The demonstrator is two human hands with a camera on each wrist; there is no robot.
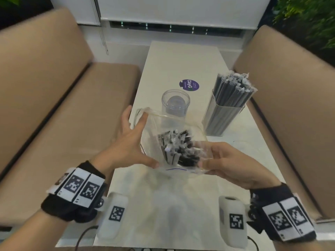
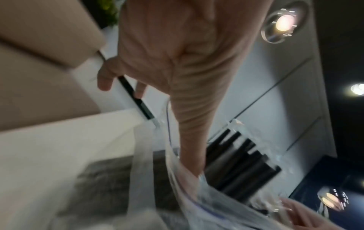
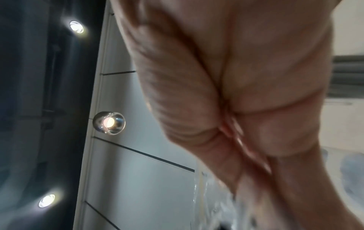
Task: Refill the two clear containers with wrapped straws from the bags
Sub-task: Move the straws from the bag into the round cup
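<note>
Both hands hold a clear zip bag [image 1: 174,131] [image 2: 197,202] [image 3: 212,202] of black wrapped straws [image 1: 178,149] [image 2: 236,163] above the table's near half. My left hand [image 1: 141,142] [image 2: 177,77] has its fingers spread straight along the bag's left side and its thumb in the mouth. My right hand [image 1: 206,158] [image 3: 236,124] pinches the bag's right rim. Behind the bag stands a round clear container [image 1: 175,104] with no straws in it. To its right a rectangular clear container [image 1: 224,113] is packed with wrapped black straws [image 1: 233,86].
The narrow white table [image 1: 181,57] runs away from me between two tan padded benches, on the left [image 1: 63,124] and on the right [image 1: 290,105]. A purple round sticker [image 1: 189,85] lies on the tabletop beyond the round container. A window blind closes the far end.
</note>
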